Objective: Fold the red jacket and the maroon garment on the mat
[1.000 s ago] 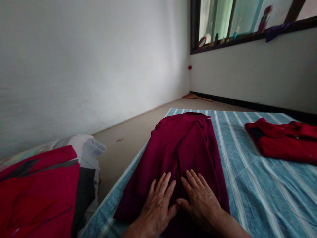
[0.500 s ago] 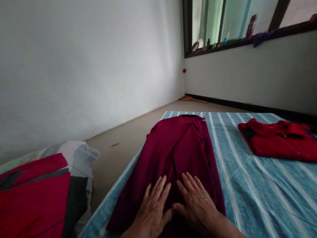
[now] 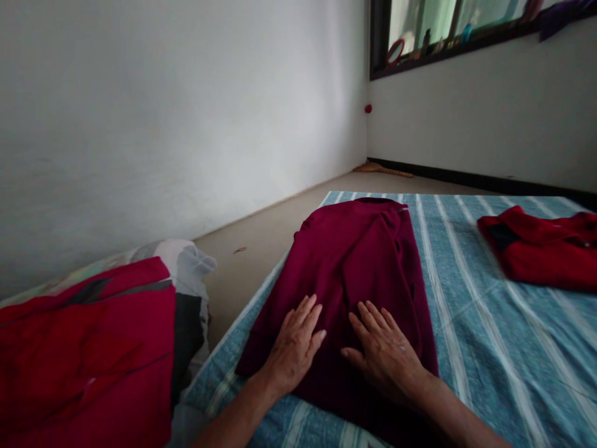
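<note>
— Two palms lie flat on cloth; what is around them, going left to right?

— At about eight o'clock lies a heap of bright red and dark grey fabric on a pale bundle (image 3: pixel 93 348), off the mat, likely put aside there. Next comes the person's left hand (image 3: pixel 296 342), then the dark maroon knit garment (image 3: pixel 354 261), which lies lengthwise on the blue-and-white striped woven mat (image 3: pixel 489 348) with its neck end toward twelve o'clock. Laid out flat like that, its surface can be pressed from above.

— And the hands themselves?

— The left hand is spread, fingers loosely apart and pointing toward one o'clock, palm down on the near part of the garment at six o'clock. The right hand (image 3: pixel 385 354) sits just beside it, at five o'clock, equally flat and open, fingers fanned toward eleven. Neither pinches or grips anything; both simply rest on the cloth, apart from each other by a small gap.

— Anything further right?

— A folded bright red shirt (image 3: pixel 541 252) lies at three o'clock on the same mat, well apart from the hands, seemingly already dealt with.
</note>
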The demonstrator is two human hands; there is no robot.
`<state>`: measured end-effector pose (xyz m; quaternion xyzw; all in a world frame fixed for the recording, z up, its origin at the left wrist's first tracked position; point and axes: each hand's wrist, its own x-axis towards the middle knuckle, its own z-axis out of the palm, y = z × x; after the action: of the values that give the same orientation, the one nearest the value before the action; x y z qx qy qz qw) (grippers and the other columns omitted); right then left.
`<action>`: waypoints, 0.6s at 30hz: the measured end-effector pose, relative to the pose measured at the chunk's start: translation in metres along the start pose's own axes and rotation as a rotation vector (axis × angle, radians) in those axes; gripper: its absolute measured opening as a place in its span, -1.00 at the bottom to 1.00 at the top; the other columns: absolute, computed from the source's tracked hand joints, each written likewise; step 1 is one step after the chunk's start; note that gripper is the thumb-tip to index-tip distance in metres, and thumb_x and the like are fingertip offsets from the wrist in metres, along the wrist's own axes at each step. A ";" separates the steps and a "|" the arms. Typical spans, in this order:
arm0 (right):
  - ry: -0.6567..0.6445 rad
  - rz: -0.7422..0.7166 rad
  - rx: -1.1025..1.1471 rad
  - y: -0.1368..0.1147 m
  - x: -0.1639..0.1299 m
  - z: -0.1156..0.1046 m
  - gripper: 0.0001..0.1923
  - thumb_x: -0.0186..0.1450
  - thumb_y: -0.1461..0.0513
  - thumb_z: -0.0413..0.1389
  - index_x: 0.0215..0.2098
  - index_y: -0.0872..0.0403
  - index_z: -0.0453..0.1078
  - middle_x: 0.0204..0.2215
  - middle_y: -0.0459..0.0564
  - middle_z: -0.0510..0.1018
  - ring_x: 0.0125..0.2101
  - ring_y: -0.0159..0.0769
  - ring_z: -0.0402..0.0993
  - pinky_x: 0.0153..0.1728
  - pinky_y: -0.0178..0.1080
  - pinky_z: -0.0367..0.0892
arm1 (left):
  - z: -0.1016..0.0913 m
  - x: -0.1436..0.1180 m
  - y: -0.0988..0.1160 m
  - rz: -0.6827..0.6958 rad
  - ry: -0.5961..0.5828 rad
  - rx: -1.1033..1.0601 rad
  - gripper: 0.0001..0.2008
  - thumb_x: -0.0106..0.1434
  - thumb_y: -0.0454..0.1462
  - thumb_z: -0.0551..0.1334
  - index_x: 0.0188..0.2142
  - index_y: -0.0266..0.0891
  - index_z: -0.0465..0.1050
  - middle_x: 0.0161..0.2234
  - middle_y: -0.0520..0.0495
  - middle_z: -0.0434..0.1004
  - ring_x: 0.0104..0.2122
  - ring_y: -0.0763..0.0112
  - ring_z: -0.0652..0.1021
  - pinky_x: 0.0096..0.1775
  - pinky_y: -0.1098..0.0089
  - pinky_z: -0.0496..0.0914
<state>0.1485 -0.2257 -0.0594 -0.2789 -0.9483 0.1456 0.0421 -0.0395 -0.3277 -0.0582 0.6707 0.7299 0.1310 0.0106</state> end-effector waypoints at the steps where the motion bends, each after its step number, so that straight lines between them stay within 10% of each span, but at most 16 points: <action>1: 0.000 -0.001 -0.006 0.000 0.000 0.000 -0.31 0.32 -0.09 -0.15 0.23 0.19 0.11 0.23 0.26 0.09 0.24 0.06 -0.09 0.18 0.10 -0.05 | 0.002 0.000 -0.001 -0.015 -0.019 0.006 -0.56 0.35 -0.24 0.00 0.21 -0.22 0.11 0.26 -0.19 0.08 0.24 0.19 0.10 0.15 0.04 0.16; 18: 0.048 -0.005 -0.014 0.002 -0.002 0.005 -0.31 0.31 -0.10 -0.11 0.21 0.18 0.16 0.22 0.23 0.12 0.23 0.03 -0.05 0.18 0.08 -0.02 | 0.009 -0.003 0.002 -0.081 -0.017 0.022 -0.45 0.19 -0.44 0.03 0.19 -0.26 0.12 0.25 -0.20 0.08 0.24 0.19 0.09 0.17 0.00 0.11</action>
<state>0.1501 -0.2266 -0.0651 -0.2804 -0.9487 0.1319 0.0634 -0.0355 -0.3289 -0.0669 0.6418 0.7579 0.1166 0.0147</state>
